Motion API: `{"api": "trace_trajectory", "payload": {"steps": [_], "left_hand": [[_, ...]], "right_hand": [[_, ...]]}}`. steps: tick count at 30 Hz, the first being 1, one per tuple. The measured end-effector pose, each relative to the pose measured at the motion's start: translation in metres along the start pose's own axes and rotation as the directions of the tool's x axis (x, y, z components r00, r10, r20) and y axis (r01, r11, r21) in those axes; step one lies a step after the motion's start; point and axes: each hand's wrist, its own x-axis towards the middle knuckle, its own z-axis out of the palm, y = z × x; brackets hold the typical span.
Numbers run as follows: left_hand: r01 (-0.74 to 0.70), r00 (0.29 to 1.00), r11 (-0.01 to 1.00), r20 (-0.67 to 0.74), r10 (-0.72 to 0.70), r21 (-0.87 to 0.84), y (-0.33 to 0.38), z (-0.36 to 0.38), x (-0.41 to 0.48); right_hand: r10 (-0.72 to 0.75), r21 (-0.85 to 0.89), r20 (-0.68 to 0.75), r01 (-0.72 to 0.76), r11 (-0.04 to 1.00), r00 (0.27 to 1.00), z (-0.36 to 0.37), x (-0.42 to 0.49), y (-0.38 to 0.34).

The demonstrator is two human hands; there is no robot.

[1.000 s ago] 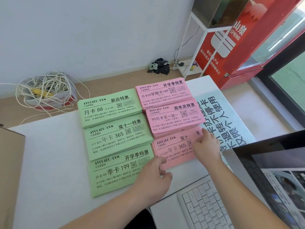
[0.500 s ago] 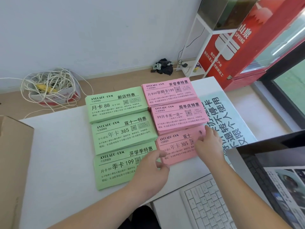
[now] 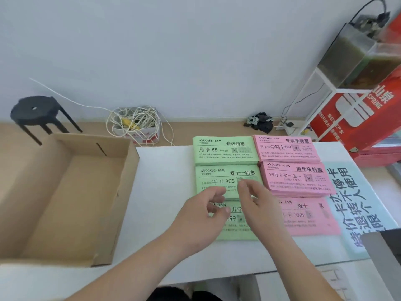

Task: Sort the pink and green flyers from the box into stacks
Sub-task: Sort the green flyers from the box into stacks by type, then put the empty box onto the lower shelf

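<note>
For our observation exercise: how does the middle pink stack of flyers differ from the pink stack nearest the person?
The middle pink stack is thick, with layered edges showing; the nearest pink stack looks thinner. The middle pink stack is fully in view; the right hand hides the nearest pink stack's left end. Both are pink, on the white table.

The scene is brightly and evenly lit; only faint shadows are cast. The left hand, right hand and nearest pink flyers are smeared by motion blur. Edges are bowed by wide-angle distortion.
</note>
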Motion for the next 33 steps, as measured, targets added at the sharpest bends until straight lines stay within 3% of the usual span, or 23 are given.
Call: {"api": "trace_trajectory", "payload": {"steps": [6,10,13,16,19,23,26,28,30,33], "left_hand": [[-0.083,0.985,0.971,-0.130,0.114,0.225,-0.034,-0.118,-0.070],[-0.066,0.934,0.817,-0.253,0.253,0.574,-0.095,-0.207,-0.121],[-0.023,0.962,0.709,-0.177,0.207,0.705,-0.150,-0.239,-0.151],[-0.144,0.967,0.668,-0.040,0.253,0.730,-0.188,-0.240,-0.166],[-0.228,0.923,0.693,-0.076,0.378,0.684,-0.203,-0.239,-0.166],[-0.290,0.889,0.709,-0.094,0.448,0.643,-0.203,-0.236,-0.185],[-0.172,0.800,0.758,-0.360,0.480,0.630,-0.201,-0.250,-0.218],[0.082,0.771,0.870,-0.585,0.254,0.486,-0.192,-0.263,-0.246],[0.247,0.790,0.932,-0.613,-0.035,0.265,-0.183,-0.259,-0.273],[0.148,0.794,0.978,-0.607,-0.027,0.150,-0.188,-0.227,-0.311]], "right_hand": [[-0.011,0.222,0.222,-0.040,0.974,0.975,0.078,-0.046,-0.080],[0.042,0.325,0.282,-0.137,0.936,0.958,0.154,-0.092,-0.114],[0.101,0.308,0.347,-0.216,0.927,0.932,0.201,-0.122,-0.126],[0.156,0.249,0.368,-0.259,0.933,0.917,0.226,-0.145,-0.132],[0.176,0.191,0.319,-0.245,0.950,0.931,0.232,-0.157,-0.134],[0.018,0.082,0.248,-0.040,0.996,0.969,0.224,-0.175,-0.134],[-0.106,0.056,0.236,0.095,0.994,0.966,0.210,-0.198,-0.138],[-0.163,0.069,0.252,0.150,0.986,0.954,0.200,-0.213,-0.139],[-0.201,0.069,0.277,0.189,0.980,0.940,0.192,-0.225,-0.135],[-0.258,0.076,0.282,0.247,0.966,0.924,0.175,-0.247,-0.121]]}}
